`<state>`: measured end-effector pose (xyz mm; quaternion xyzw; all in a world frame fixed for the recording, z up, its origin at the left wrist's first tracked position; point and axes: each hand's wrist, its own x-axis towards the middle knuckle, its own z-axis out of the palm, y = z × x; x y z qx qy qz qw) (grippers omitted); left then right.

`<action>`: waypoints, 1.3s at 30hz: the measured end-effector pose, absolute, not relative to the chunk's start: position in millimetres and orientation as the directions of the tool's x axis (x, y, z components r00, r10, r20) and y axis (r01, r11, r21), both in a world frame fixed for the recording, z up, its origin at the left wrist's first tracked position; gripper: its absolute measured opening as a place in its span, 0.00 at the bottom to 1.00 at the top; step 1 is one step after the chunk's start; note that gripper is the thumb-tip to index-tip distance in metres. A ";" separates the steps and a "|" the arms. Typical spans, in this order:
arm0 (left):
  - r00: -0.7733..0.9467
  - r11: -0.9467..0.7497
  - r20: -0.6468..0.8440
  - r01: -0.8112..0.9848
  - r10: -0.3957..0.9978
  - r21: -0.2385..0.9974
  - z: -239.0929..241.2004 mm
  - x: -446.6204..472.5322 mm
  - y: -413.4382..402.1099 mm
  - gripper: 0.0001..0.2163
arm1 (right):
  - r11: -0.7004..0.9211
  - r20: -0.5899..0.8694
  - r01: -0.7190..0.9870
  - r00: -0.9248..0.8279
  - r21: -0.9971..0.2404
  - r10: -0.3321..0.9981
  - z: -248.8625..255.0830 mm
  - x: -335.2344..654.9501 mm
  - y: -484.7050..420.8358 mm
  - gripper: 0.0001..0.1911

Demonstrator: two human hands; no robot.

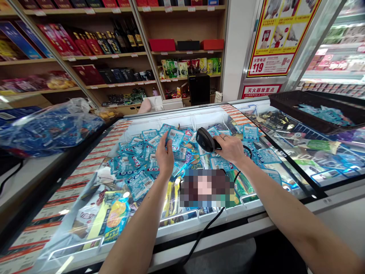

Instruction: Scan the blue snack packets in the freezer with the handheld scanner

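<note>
My left hand (165, 155) is closed on a small blue packet (175, 139), held with its white barcode label facing up. In my right hand (232, 148) is a black barcode scanner (205, 140), its head tilted left toward the packet. A gap separates the scanner from the packet. Many more blue packets (139, 183) lie loosely piled on the glass lid beneath both hands. From the scanner a black cable (209, 224) runs down over the front edge of the freezer.
A clear bag of blue packets (51, 125) stands at the left. To the right, a black tray (310, 114) holds further blue packets. The chest freezer (245, 224) contains wire baskets of frozen goods. Behind it rise stocked shelves (182, 53).
</note>
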<state>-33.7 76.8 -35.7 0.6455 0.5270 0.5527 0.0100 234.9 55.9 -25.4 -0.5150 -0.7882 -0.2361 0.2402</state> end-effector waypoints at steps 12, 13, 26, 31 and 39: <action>0.090 -0.490 0.702 0.778 0.706 0.394 -35.1 -28.7 74.8 0.16 | 0.402 0.594 0.905 -0.400 0.137 0.698 -22.6 231.4 51.6 0.16; 0.109 -0.495 0.701 0.783 0.705 0.377 -35.9 -28.6 75.4 0.16 | 0.406 0.589 0.904 -0.403 0.135 0.700 -22.3 230.9 51.1 0.16; 0.068 -0.507 0.696 0.735 0.715 0.450 -34.6 -31.8 78.0 0.11 | 0.429 0.566 0.890 -0.435 0.152 0.701 -21.7 229.5 49.0 0.17; 0.135 -0.538 0.680 0.728 0.720 0.425 -37.1 -32.2 81.5 0.15 | 0.446 0.583 0.876 -0.462 0.182 0.669 -22.7 227.9 48.6 0.16; 0.053 -0.527 0.704 0.703 0.708 0.477 -41.9 -36.3 88.1 0.23 | 0.503 0.577 0.845 -0.505 0.180 0.642 -23.4 227.4 48.5 0.15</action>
